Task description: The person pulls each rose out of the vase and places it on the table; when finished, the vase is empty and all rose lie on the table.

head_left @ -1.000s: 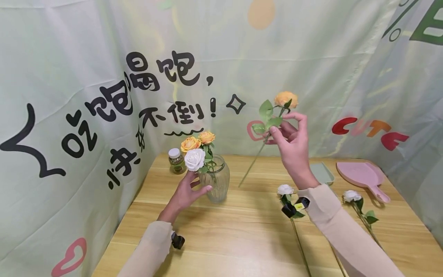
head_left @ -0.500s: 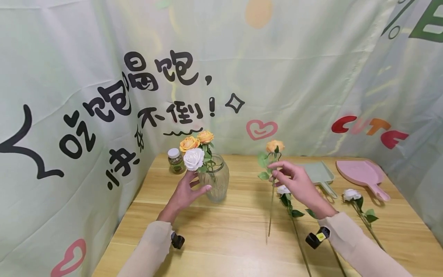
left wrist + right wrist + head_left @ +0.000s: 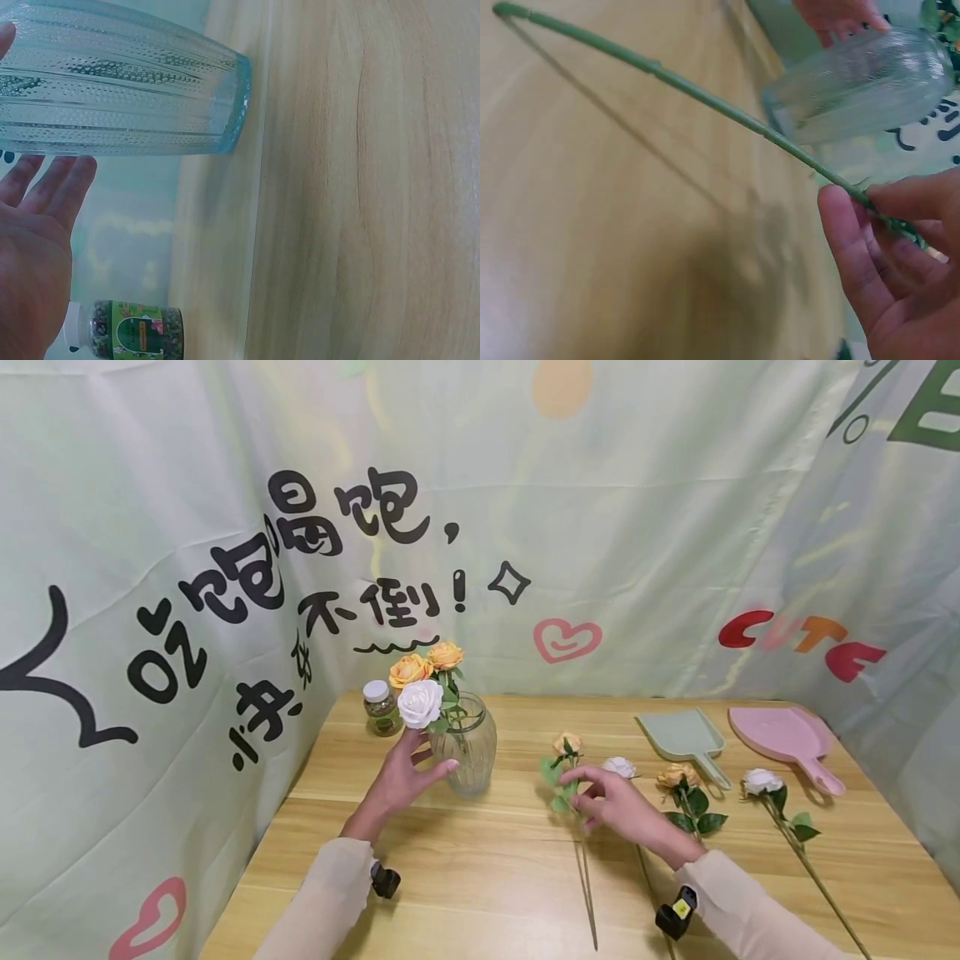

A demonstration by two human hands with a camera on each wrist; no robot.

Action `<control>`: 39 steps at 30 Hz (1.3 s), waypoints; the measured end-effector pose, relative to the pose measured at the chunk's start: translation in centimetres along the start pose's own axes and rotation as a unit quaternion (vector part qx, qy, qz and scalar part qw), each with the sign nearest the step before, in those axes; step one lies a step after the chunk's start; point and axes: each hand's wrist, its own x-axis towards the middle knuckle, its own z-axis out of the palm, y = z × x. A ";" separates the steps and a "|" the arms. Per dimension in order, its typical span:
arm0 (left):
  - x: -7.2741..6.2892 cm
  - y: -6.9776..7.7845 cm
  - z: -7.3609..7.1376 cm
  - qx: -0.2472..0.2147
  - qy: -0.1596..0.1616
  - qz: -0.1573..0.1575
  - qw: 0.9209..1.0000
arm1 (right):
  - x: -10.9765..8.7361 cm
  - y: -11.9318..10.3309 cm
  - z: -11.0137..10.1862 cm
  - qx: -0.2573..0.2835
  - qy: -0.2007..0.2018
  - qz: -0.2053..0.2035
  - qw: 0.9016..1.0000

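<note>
My right hand pinches the stem of an orange rose between thumb and fingers, near its leaves. In the right wrist view the green stem slants above the table, its cut end at upper left. My left hand is beside the ribbed glass vase, thumb out across its near side. In the left wrist view its fairly straight fingers meet the vase's side. Two orange roses and a white rose stand in the vase, leaning left.
On the right lie a white rose, an orange rose and another white rose, partly behind my right hand. Behind them are a green dustpan-shaped tray and a pink one. A white-capped jar stands left of the vase.
My right hand has come down from raised near the curtain to low over the table, bringing the orange rose with it. The left hand and vase have stayed in place.
</note>
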 end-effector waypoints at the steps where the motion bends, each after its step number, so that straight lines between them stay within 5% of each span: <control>1: 0.0 0.0 0.0 0.000 0.000 0.001 1.000 | 0.0 0.3 0.3 -0.005 -0.002 0.005 1.000; 16: 0.1 0.0 0.0 0.001 -0.002 0.003 1.000 | -0.4 2.9 2.1 -0.059 0.048 0.011 0.997; 39: 0.0 0.0 0.0 -0.007 0.000 0.004 1.000 | -0.2 -0.7 -0.8 -0.106 0.138 -0.033 0.984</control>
